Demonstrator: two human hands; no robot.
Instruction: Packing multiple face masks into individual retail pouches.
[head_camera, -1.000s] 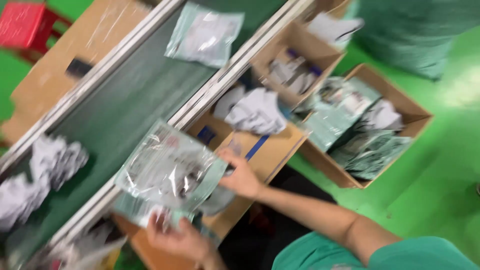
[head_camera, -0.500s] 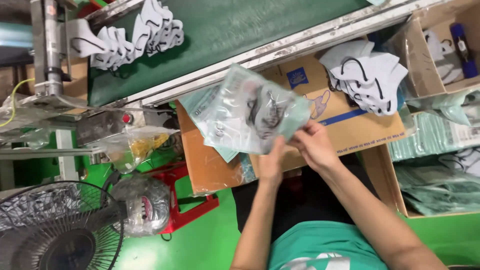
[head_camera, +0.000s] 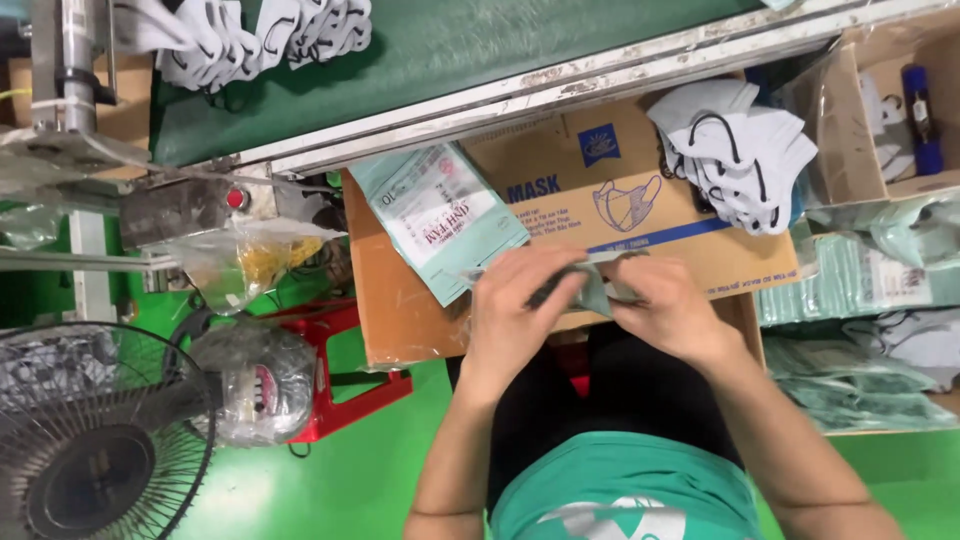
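Landmark is the cardboard box (head_camera: 620, 215) lying flat in front of us, just below the green conveyor belt (head_camera: 450, 50).

Progress, as we judge it: mid-pack on one pouch. Filled pale green packets are piled in the cartons (head_camera: 860, 290) right of the box, so some look done. A heap of loose white masks (head_camera: 740, 150) sits on the box's upper right corner and more masks (head_camera: 250, 35) lie on the belt above its left end, so plenty is left. A stack of flat printed pouches (head_camera: 440, 215) rests on the box's left part.

Our left hand (head_camera: 520, 310) and right hand (head_camera: 670, 305) meet at the box's near edge, both pinched closed on the plastic pouch (head_camera: 600, 285), now bunched small between the fingers.

Versus 0.5 s ago: the pouch was held up, spread wide over the box's left half; it has come down to the near edge and is folded tight, with the hands closer together.
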